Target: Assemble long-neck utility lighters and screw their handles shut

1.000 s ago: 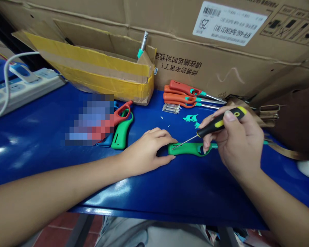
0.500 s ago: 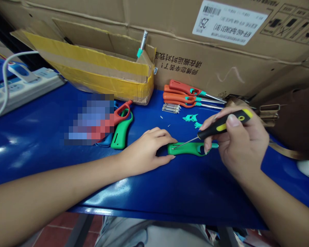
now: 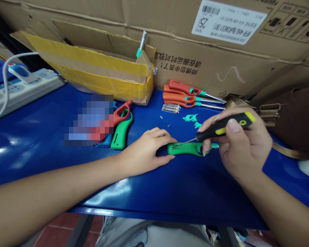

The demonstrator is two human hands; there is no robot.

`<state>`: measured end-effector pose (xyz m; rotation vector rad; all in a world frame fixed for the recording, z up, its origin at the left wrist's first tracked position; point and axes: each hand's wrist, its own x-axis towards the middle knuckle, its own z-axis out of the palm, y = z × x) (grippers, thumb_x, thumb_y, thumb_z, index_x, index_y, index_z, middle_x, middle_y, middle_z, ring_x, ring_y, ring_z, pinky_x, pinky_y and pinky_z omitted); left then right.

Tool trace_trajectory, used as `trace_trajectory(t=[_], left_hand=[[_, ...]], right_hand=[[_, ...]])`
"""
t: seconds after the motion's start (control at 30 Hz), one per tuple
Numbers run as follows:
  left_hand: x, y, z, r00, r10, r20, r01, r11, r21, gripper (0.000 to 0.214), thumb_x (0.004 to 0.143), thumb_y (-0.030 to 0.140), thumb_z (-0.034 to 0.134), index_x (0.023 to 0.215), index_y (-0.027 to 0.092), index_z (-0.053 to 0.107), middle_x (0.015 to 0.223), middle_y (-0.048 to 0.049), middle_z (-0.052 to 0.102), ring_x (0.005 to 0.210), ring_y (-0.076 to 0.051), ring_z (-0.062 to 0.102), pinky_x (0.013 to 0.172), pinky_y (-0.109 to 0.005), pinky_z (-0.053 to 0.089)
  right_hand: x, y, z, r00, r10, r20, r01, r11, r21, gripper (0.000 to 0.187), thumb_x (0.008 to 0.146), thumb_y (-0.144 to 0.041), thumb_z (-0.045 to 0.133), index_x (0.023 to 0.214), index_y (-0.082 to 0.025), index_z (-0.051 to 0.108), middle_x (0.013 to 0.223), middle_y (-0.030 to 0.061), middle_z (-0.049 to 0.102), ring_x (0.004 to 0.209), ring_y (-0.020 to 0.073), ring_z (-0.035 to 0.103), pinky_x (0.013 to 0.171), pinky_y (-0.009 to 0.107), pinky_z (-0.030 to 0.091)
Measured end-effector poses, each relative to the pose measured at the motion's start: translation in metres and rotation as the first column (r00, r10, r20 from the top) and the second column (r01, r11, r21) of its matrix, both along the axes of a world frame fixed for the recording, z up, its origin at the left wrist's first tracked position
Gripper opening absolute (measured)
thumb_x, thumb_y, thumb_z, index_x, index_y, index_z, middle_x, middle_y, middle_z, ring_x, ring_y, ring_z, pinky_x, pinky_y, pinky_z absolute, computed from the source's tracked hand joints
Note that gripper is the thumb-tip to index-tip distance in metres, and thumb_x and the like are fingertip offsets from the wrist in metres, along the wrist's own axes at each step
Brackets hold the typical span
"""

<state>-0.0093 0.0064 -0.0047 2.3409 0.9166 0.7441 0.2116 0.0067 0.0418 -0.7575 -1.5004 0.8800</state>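
Observation:
A green lighter handle (image 3: pixel 186 148) lies flat on the blue table, its teal nose pointing right. My left hand (image 3: pixel 151 147) grips its left end between thumb and index finger. In my right hand (image 3: pixel 243 140) is a black and yellow screwdriver (image 3: pixel 211 132), held at a slant. The screwdriver's tip meets the handle's upper face near the left end. My right fingers partly cover the handle's right part. Beyond them lie small teal plastic parts (image 3: pixel 190 118), tiny pins (image 3: pixel 161 117) and a few clear lighter fluid tanks (image 3: pixel 171 108).
Several orange long-nosed lighters (image 3: pixel 182 98) lie against the large carton (image 3: pixel 175 31). A yellow-taped cardboard box (image 3: pixel 105 80) stands at the back left. Red and green lighter casings (image 3: pixel 121 132) lie left of my hands. A power strip (image 3: pixel 23 87) sits at the far left.
My right hand and the screwdriver handle have shifted slightly right and down, and the shaft lies at a lower slant. My left hand stays in place on the green lighter handle.

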Motion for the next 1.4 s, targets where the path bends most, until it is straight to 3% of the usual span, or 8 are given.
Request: trace_trajectory(t=[0.37,0.6,0.7,0.8,0.93,1.0,1.2,1.4], left_hand=[[0.0006,0.0007,0.0019,1.000,0.002,-0.014,-0.002,1.000,-0.009,0.031,0.092,0.025,0.072,0.122,0.016,0.069,0.111,-0.0072,0.069,0.104,-0.022,0.061,0.095,-0.037,0.049],[0.0006,-0.0003,0.0023,1.000,0.001,-0.015,-0.001,1.000,-0.015,0.032,0.092,0.024,0.072,0.122,0.015,0.069,0.112,-0.0072,0.069,0.104,-0.022,0.061,0.095,-0.037,0.049],[0.0004,-0.0003,0.0010,1.000,-0.001,-0.012,0.001,1.000,-0.012,0.032,0.092,0.024,0.072,0.122,0.014,0.069,0.111,-0.0073,0.069,0.103,-0.022,0.061,0.096,-0.037,0.048],[0.0004,0.0001,0.0004,1.000,0.000,-0.009,0.000,1.000,-0.011,0.032,0.092,0.024,0.072,0.122,0.015,0.069,0.112,-0.0073,0.069,0.104,-0.022,0.061,0.096,-0.037,0.048],[0.0008,0.0003,0.0015,1.000,0.007,-0.023,-0.008,1.000,-0.018,0.033,0.092,0.025,0.072,0.123,0.017,0.068,0.113,-0.0071,0.069,0.105,-0.023,0.061,0.096,-0.038,0.049],[0.0009,0.0002,0.0019,1.000,0.006,-0.024,-0.007,1.000,-0.021,0.032,0.092,0.025,0.072,0.123,0.017,0.069,0.112,-0.0073,0.069,0.105,-0.023,0.062,0.095,-0.038,0.049],[0.0010,0.0005,0.0007,1.000,0.007,-0.013,-0.007,1.000,-0.016,0.031,0.092,0.026,0.071,0.122,0.018,0.068,0.112,-0.0079,0.069,0.106,-0.024,0.062,0.097,-0.040,0.049],[0.0011,0.0006,0.0007,1.000,0.007,-0.022,-0.007,1.000,-0.017,0.032,0.092,0.025,0.072,0.123,0.019,0.068,0.112,-0.0074,0.069,0.105,-0.023,0.062,0.096,-0.039,0.049]], right_hand=[[0.0013,-0.0026,-0.0016,0.998,0.053,0.028,-0.054,0.998,0.034,0.009,0.100,-0.024,0.060,0.105,-0.021,0.067,0.088,0.0038,0.073,0.058,0.0156,0.068,0.039,0.028,0.055],[0.0039,-0.0040,-0.0007,0.987,0.047,0.157,-0.064,0.992,0.109,0.011,0.099,-0.022,0.060,0.110,-0.024,0.063,0.091,0.0026,0.071,0.054,0.0137,0.067,0.040,0.028,0.054],[0.0007,-0.0047,0.0006,0.986,0.018,0.163,-0.044,0.987,0.156,0.028,0.097,-0.021,0.062,0.123,-0.033,0.060,0.095,0.0016,0.070,0.054,0.0137,0.066,0.038,0.026,0.053],[-0.0001,-0.0054,0.0015,0.989,-0.007,0.145,-0.020,0.983,0.180,0.046,0.093,-0.022,0.068,0.133,-0.042,0.057,0.110,0.0041,0.071,0.069,0.0189,0.072,0.039,0.026,0.053],[0.0056,-0.0064,0.0024,0.970,0.132,0.206,-0.151,0.986,0.077,0.059,0.091,-0.021,0.069,0.144,-0.042,0.052,0.116,0.0073,0.072,0.083,0.0260,0.075,0.050,0.035,0.061],[0.0081,-0.0058,0.0018,0.960,0.146,0.238,-0.172,0.981,0.093,0.067,0.088,-0.017,0.070,0.147,-0.041,0.050,0.121,0.0083,0.070,0.086,0.0271,0.075,0.053,0.037,0.062],[0.0075,-0.0026,-0.0045,0.948,-0.057,0.313,-0.051,0.944,0.327,0.081,0.075,-0.007,0.079,0.141,-0.048,0.056,0.141,0.0026,0.063,0.084,0.0251,0.075,0.072,0.044,0.067],[0.0082,-0.0053,-0.0031,0.941,0.107,0.320,-0.151,0.981,0.118,0.082,0.088,-0.013,0.066,0.155,-0.048,0.036,0.138,0.0061,0.065,0.090,0.0265,0.075,0.052,0.036,0.063]])
